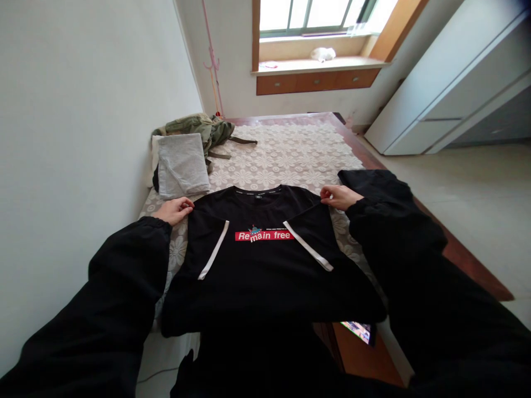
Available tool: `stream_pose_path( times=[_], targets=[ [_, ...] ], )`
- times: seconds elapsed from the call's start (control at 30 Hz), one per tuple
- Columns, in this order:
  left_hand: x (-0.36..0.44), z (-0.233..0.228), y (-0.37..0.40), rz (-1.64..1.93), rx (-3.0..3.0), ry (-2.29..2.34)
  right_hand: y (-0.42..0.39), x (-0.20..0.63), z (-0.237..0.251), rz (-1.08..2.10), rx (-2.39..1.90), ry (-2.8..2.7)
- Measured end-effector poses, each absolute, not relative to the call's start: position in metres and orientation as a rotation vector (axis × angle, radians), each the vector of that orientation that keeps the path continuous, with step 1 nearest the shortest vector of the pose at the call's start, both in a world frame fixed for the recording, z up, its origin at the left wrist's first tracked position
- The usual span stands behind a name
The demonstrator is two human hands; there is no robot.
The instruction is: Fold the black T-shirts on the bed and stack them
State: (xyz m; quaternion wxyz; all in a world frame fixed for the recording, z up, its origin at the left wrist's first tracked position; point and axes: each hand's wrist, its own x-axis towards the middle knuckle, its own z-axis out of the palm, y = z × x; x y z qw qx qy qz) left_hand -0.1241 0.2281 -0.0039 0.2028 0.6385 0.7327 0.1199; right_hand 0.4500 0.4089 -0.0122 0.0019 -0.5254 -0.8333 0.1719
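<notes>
A black T-shirt (pixel 265 265) with a red "Remain free" label lies flat on a bed covered by a white lace spread (pixel 286 155). Both sleeves are folded inward, their white-edged cuffs lying across the chest. My left hand (pixel 174 210) pinches the shirt's left shoulder. At the right shoulder, my right hand (pixel 340 196) pinches the fabric. Both arms wear black sleeves. The shirt's hem hangs toward me over the bed's near edge.
A folded grey garment (pixel 182 165) and a crumpled olive garment (pixel 205 130) lie at the bed's far left by the white wall. A phone (pixel 359 330) with a lit screen sits near the front right. White cabinets (pixel 452 83) stand right; a window sill (pixel 315 63) is beyond.
</notes>
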Motion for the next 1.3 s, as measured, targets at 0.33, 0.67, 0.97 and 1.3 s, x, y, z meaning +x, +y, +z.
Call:
stream_pose_path(
  times=[0.33, 0.67, 0.97, 1.3],
  targets=[
    [-0.130, 0.003, 0.238, 0.279, 1.865, 1.971, 0.411, 0.459, -0.020, 0.749, -1.643, -2.434],
    [-0.109, 0.009, 0.240, 0.376, 2.129, 1.870, 0.409, 0.459, -0.021, 0.748, -1.616, -2.426],
    [-0.100, 0.005, 0.249, 0.138, 2.170, 1.984, 0.403, 0.455, -0.014, 0.660, -1.688, -2.437],
    [-0.097, 0.008, 0.245, 0.069, 2.190, 2.057, 0.385, 0.447, -0.007, 0.396, -1.765, -2.404]
  ],
)
